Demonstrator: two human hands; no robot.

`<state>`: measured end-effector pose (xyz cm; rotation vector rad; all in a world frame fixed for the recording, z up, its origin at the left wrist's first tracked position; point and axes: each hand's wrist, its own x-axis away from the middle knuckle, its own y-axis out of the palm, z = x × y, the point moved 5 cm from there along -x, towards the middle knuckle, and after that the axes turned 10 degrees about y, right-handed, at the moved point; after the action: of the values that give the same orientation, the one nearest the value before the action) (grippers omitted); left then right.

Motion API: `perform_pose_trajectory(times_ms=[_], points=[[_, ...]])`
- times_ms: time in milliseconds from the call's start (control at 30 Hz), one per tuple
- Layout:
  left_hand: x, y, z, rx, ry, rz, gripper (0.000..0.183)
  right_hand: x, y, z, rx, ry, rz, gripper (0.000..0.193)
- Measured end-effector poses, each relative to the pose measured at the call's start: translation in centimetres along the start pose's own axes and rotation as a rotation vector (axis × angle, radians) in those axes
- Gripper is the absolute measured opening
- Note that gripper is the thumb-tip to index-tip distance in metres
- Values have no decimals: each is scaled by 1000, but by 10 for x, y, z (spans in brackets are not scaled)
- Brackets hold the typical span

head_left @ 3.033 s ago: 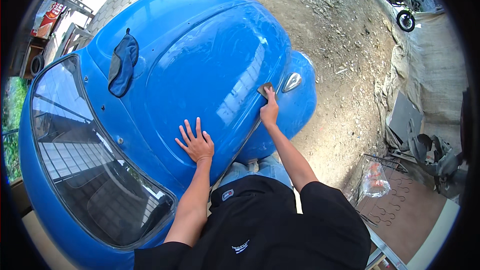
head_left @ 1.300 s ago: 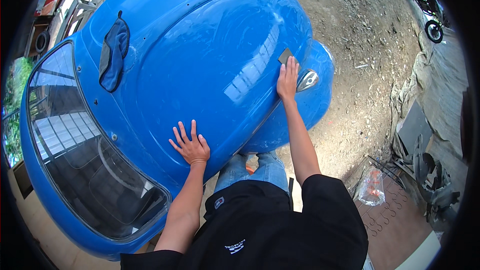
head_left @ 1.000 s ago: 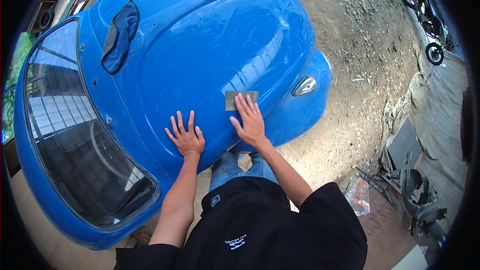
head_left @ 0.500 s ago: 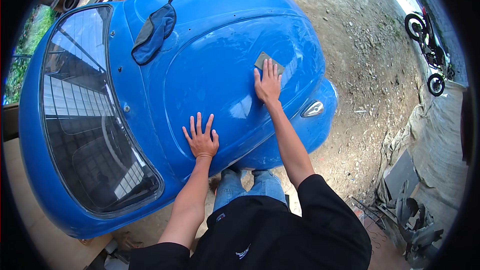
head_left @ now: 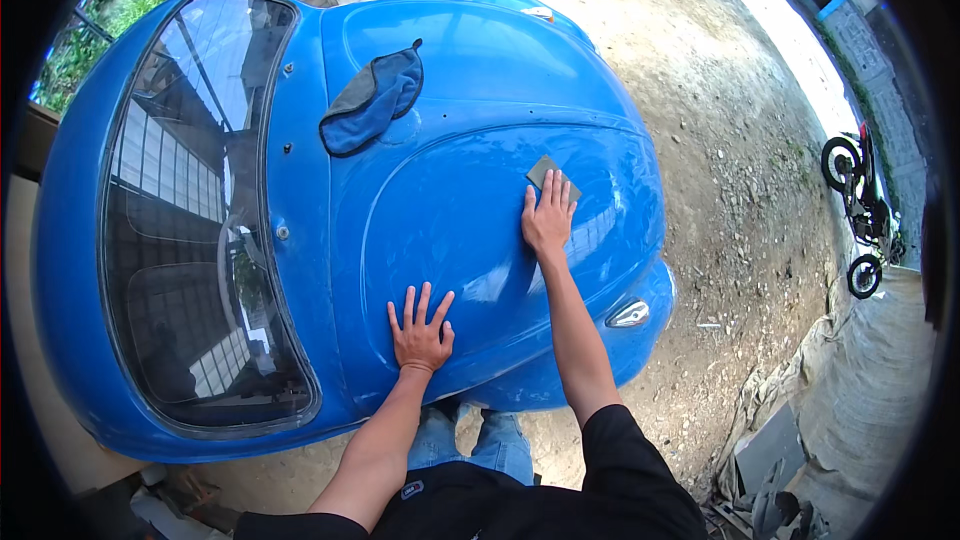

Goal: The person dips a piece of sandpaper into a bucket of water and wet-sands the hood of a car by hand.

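Overall, a blue car (head_left: 335, 360) occupies the centre of the view and extends to nine o'clock. Its rounded hood (head_left: 450, 230) is glossy and marked with pale swirls. A motorcycle (head_left: 862, 205) stands at three o'clock, well apart from the car. The windscreen (head_left: 200, 270), dark and reflective, lies at nine o'clock. A blue and grey cloth (head_left: 375, 100) rests on the car at eleven o'clock, near the windscreen. At seven o'clock, the left hand (head_left: 421, 335) is placed palm down on the hood, fingers spread wide. At two o'clock, the right hand (head_left: 548, 223) lies flat, fingers straight and slightly parted over a thin grey-brown pad (head_left: 538, 170). The pad sits against the hood, partly covered, one corner showing past the fingertips at that hand's twelve o'clock. A chrome-rimmed lamp (head_left: 629, 314) is at four o'clock.
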<state>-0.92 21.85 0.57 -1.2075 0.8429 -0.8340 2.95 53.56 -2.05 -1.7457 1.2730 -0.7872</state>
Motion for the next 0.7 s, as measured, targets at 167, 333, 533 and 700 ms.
perform_pose_trajectory(times_ms=[167,333,533,700], points=[[7,-2,-5,-11,-7,19,57,51,10,-30,2,-101,-17,69],[10,-10,-10,8,7,62,60,223,-14,-1,-52,-290,-164,67],[8,-6,-10,28,33,100,55,308,-21,40,64,-287,-247,69],[-5,-19,-16,98,27,165,43,272,-10,27,73,-276,-226,68]])
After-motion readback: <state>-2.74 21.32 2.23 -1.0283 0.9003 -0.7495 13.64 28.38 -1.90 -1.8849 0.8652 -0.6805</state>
